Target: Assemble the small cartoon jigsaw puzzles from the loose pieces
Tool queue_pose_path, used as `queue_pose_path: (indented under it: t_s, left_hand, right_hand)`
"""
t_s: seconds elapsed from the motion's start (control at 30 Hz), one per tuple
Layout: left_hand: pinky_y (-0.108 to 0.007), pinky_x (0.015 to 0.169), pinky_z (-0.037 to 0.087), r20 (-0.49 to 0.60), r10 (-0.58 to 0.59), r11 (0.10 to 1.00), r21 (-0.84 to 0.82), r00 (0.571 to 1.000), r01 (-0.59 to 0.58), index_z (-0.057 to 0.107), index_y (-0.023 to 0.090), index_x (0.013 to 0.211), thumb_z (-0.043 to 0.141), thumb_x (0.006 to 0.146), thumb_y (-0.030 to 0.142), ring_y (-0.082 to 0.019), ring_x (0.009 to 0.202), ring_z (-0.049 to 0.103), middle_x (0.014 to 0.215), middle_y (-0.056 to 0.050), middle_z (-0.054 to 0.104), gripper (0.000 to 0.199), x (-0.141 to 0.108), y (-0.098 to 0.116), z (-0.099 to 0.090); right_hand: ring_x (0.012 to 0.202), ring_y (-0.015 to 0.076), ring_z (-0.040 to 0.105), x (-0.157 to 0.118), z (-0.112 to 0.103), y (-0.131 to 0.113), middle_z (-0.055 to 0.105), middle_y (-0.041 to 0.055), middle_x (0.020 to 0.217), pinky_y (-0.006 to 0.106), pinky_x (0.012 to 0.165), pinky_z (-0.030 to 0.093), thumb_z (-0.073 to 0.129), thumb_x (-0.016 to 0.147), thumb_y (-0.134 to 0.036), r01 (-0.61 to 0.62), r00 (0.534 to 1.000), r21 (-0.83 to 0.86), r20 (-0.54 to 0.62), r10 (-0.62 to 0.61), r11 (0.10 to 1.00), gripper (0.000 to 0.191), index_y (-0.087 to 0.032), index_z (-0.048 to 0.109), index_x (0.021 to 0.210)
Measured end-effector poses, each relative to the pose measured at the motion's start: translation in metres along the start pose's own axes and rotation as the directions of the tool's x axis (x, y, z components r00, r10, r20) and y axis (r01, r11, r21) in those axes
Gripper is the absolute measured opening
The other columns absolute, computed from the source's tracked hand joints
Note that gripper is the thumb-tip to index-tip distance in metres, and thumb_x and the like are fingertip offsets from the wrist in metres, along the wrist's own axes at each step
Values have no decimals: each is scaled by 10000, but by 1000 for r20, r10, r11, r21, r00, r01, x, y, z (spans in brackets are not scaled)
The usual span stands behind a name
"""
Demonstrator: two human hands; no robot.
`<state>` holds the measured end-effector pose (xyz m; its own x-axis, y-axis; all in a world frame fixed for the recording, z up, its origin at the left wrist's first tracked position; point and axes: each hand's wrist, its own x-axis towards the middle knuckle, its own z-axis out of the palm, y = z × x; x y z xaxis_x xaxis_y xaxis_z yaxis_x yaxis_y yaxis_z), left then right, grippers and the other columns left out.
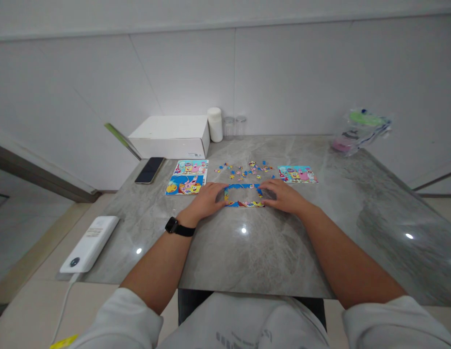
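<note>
A jigsaw puzzle border (243, 204) lies flat on the table, joined into a rectangle with a gap at its right side and a bare middle. At its left end, my left hand (210, 198) grips the border, thumb at the near corner and fingers at the far one. My right hand (284, 196) holds the right end in the same way. Loose jigsaw pieces (252, 168) are scattered just beyond the border. Two picture cards show cartoon scenes: a larger card (187, 177) to the left, and a smaller card (297, 174) to the right.
A phone (150, 170) and a white box (170, 135) are at the back left. Beside the box stand a white bottle (215, 125) and two clear glasses (234, 128). A plastic bag (360, 131) sits back right. A corded white power bank (90, 245) rests at the left edge.
</note>
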<state>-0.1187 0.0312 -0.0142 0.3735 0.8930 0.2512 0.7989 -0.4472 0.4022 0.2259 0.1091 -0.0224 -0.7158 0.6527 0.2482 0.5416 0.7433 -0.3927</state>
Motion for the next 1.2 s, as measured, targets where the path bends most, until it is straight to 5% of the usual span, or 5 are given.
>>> queue_pose_path:
  t_s: [1.2]
  left_hand:
    - [-473,1078,518,-101,-16,990,-140,995,2,708,260,1325,764,917,312,-277,1179,687,1286,-75,742,416,5,-12,4]
  right_hand:
    - [1241,307,641,0,6,-1,702,129,1319,508,1113,497,779,903,-381,1,1000,-4,-26,-1,1000,403,-248,729,1281]
